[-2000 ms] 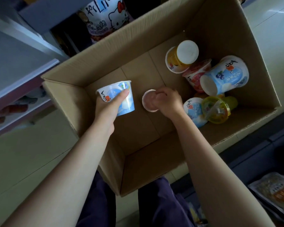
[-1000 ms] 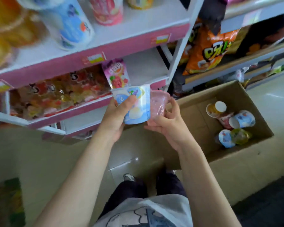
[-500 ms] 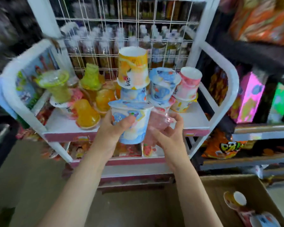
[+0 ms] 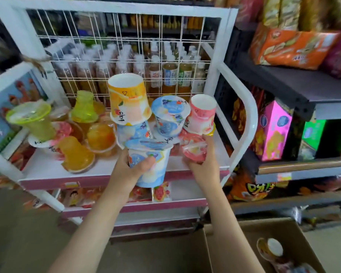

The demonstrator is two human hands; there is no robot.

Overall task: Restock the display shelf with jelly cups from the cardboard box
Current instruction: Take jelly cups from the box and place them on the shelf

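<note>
Blue jelly cup (image 4: 149, 166) gripped in left hand (image 4: 129, 168) at shelf (image 4: 47, 170).

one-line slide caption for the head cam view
Left hand holds a blue jelly cup, right hand a pink one, at the display shelf.

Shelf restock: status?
Left hand grips blue cup; right hand grips pink cup. Both at top shelf front. Stacked cups crowd the spot behind.

Small shop, probably a convenience store, snack bags (image 4: 291, 48) on shelves, bottled drinks (image 4: 169, 75) behind wire rack (image 4: 126, 46)
</note>
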